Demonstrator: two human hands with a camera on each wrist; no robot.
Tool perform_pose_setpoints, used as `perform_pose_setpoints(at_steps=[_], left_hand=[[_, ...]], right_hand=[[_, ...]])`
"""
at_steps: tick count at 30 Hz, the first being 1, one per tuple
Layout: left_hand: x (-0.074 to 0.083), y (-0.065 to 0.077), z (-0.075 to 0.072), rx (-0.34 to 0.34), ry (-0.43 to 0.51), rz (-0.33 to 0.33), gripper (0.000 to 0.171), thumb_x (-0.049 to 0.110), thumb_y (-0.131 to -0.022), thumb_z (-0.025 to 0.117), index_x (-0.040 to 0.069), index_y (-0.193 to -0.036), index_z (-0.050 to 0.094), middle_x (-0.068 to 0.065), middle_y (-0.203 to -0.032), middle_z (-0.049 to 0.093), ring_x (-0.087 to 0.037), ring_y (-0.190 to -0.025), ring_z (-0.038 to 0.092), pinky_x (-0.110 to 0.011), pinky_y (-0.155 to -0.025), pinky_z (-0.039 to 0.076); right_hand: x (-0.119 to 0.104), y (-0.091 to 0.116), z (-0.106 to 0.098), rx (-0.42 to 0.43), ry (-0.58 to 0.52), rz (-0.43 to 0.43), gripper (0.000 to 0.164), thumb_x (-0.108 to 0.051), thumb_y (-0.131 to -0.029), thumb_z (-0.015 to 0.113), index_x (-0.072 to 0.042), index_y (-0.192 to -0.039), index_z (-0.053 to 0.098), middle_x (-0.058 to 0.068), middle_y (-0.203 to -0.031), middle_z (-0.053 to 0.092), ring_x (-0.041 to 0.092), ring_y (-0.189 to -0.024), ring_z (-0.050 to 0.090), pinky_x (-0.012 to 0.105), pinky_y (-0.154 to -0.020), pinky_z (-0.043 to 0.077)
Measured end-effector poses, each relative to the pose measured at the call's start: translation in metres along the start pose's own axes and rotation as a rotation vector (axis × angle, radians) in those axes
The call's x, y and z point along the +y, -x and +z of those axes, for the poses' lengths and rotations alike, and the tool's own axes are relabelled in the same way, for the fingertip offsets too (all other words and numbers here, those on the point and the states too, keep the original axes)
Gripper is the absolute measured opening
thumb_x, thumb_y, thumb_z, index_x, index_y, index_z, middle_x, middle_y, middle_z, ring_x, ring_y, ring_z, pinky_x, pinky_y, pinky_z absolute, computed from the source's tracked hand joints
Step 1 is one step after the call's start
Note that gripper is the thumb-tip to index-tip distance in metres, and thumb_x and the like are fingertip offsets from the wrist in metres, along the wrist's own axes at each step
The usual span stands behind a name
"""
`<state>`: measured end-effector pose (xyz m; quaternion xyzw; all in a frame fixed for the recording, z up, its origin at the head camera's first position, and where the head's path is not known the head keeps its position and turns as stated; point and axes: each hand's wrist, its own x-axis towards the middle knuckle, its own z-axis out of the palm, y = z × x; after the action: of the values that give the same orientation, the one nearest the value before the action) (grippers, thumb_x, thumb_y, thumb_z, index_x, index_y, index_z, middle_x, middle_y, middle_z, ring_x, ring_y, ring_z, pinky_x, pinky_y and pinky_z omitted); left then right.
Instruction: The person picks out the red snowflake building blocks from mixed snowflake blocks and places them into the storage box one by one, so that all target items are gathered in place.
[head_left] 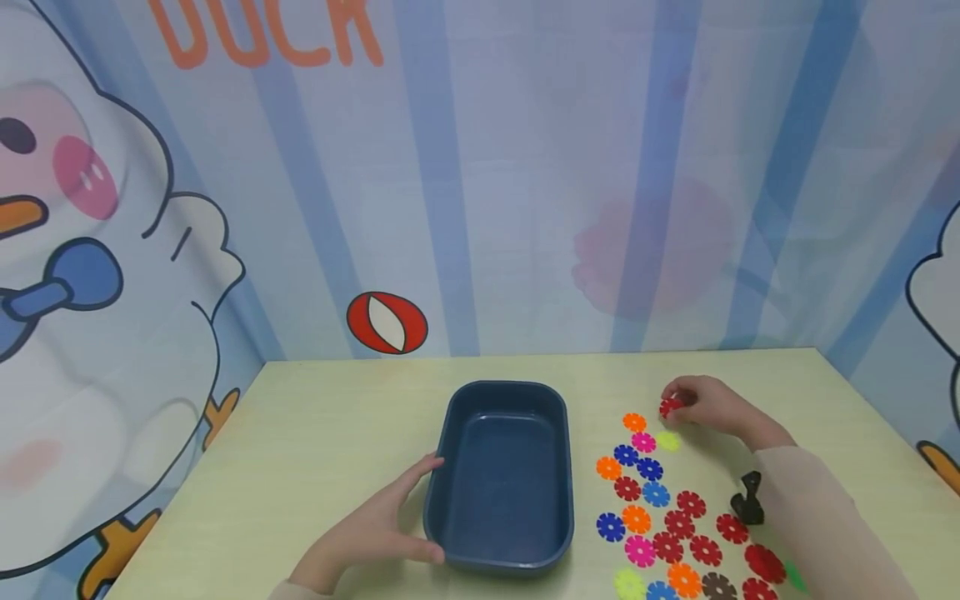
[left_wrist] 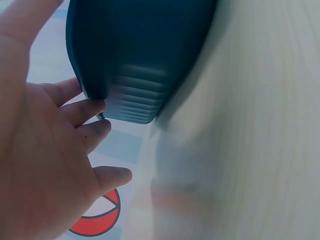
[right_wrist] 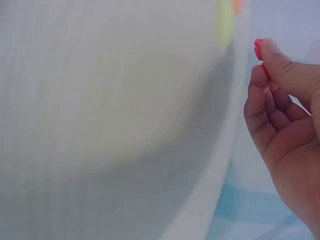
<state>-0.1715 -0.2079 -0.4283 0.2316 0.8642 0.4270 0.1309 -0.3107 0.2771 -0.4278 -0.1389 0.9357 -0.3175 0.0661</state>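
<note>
Between thumb and fingertips my right hand [head_left: 705,404] pinches a red snowflake-shaped disc [head_left: 669,407], over the far right part of the table. The right wrist view shows just a bit of the red disc [right_wrist: 258,49] poking out past the thumb. A yellow-green disc [head_left: 667,441] lies just below that hand. At the left side of a dark blue rectangular tub [head_left: 498,560], my left hand [head_left: 375,521] rests with fingers spread and fingertips at its rim. In the left wrist view those fingers touch the tub's ridged outer wall [left_wrist: 135,95].
Several notched plastic discs [head_left: 679,524] in red, orange, blue, pink and other colours lie scattered right of the tub. A small black object [head_left: 747,500] stands beside the right sleeve. Behind the table's far edge hangs a printed cloth backdrop [head_left: 517,208].
</note>
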Motion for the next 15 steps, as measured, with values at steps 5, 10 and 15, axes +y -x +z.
perform_pose_setpoints(at_steps=[5,10,15], left_hand=[[-0.001,0.000,0.001,0.013,-0.014,0.019,0.103,0.031,-0.070,0.087,0.013,-0.152,0.026,-0.015,-0.159,0.021,-0.040,-0.143,0.023,-0.064,-0.109,0.026],[-0.002,0.000,0.003,0.030,-0.029,0.032,0.104,0.033,-0.069,0.087,0.012,-0.151,0.027,-0.014,-0.158,0.024,-0.038,-0.143,0.024,-0.063,-0.110,0.026],[-0.002,-0.001,0.005,0.040,-0.022,0.042,0.105,0.032,-0.067,0.089,0.010,-0.150,0.028,-0.012,-0.157,0.026,-0.036,-0.143,0.025,-0.062,-0.110,0.027]], right_hand=[[-0.023,-0.003,-0.002,-0.030,-0.028,-0.068,0.027,-0.008,-0.087,0.068,0.002,-0.112,0.062,0.007,-0.093,0.062,0.020,-0.082,0.055,0.029,-0.072,0.054],[-0.056,-0.002,-0.005,-0.070,-0.070,-0.148,0.027,-0.004,-0.090,0.064,0.004,-0.116,0.061,0.007,-0.095,0.064,0.022,-0.084,0.060,0.033,-0.076,0.056],[-0.094,-0.003,-0.001,-0.104,-0.105,-0.196,0.027,-0.003,-0.092,0.062,0.003,-0.119,0.060,0.008,-0.099,0.066,0.026,-0.088,0.064,0.037,-0.081,0.057]])
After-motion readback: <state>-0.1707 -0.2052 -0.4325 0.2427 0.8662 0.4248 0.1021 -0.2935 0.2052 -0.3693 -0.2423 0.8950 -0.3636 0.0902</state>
